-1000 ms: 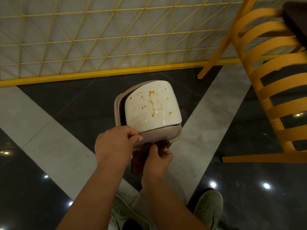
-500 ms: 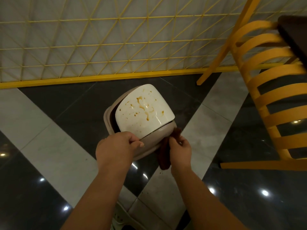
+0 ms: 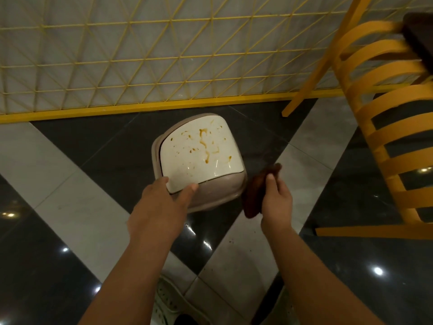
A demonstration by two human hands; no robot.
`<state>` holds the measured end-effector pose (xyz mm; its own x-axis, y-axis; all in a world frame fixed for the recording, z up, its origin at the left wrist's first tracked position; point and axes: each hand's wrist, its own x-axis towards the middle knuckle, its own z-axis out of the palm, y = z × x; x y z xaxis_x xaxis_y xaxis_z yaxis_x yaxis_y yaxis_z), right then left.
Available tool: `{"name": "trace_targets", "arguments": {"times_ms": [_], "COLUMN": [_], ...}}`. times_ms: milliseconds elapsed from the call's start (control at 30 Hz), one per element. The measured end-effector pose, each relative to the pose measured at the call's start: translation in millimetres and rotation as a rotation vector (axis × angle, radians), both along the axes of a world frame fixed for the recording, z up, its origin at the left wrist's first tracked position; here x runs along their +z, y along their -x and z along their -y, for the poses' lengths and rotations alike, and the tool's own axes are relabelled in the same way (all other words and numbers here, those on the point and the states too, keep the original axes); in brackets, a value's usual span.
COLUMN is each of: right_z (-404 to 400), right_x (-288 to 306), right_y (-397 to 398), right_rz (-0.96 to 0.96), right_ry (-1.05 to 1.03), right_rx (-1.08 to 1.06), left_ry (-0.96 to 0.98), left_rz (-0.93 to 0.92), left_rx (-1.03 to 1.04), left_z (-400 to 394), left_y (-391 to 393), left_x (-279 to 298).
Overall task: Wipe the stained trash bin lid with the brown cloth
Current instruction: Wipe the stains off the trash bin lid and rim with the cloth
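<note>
The trash bin [image 3: 210, 195] stands on the floor [image 3: 70, 207] a little way out from the yellow mesh fence [image 3: 140, 66] at the far side, with bare tiles open to its left and near side. To the right, the yellow slatted chair [image 3: 386, 137] stands well apart from the bin, its leg angling down toward the fence rail.

The white lid [image 3: 199, 156] sits on the bin, tilted up toward the viewer, and brown stains [image 3: 203, 141] run across its far half. What is inside the bin cannot be seen.

The left hand [image 3: 161, 202] lies at the near left corner of the lid, fingers fairly straight, thumb and fingertip touching its edge. The right hand [image 3: 276, 198] grasps the brown cloth [image 3: 255, 195], bunched and hanging just beside the bin's right side, apart from the lid.

Half a second ago the left hand was clenched over the near rim; now its fingers have released and spread. The right hand has lifted the cloth out to the right, away from the bin's near edge. The stains look unchanged.
</note>
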<state>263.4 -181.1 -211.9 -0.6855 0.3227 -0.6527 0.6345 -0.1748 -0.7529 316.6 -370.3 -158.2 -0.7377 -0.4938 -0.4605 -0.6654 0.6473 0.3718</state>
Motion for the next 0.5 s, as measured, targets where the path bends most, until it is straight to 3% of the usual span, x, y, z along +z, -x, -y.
{"name": "trace_targets", "arguments": {"times_ms": [100,167,333,500], "right_z": [2.9,7.2,11.7,34.5], "right_x": [5.8,5.6,-7.2,-17.4], "right_y": [23.5,26.1,-9.6,-67.9], "right_rz": [-0.025,-0.019,0.092,0.160], "right_ry": [-0.035,-0.047,0.053,0.124], "right_rx": [0.321,0.425,0.386,0.285], "left_ry": [-0.185,-0.301,-0.416,-0.448], "left_rz": [0.024,0.002,-0.098,-0.247], "left_rx": [0.088,0.167,0.246,0.190], "left_z": [-14.8,-22.5,-16.3,-3.7], "left_y": [5.0,8.7,8.2,7.4], "left_x": [-2.1,0.4,-0.5,-6.6]}}
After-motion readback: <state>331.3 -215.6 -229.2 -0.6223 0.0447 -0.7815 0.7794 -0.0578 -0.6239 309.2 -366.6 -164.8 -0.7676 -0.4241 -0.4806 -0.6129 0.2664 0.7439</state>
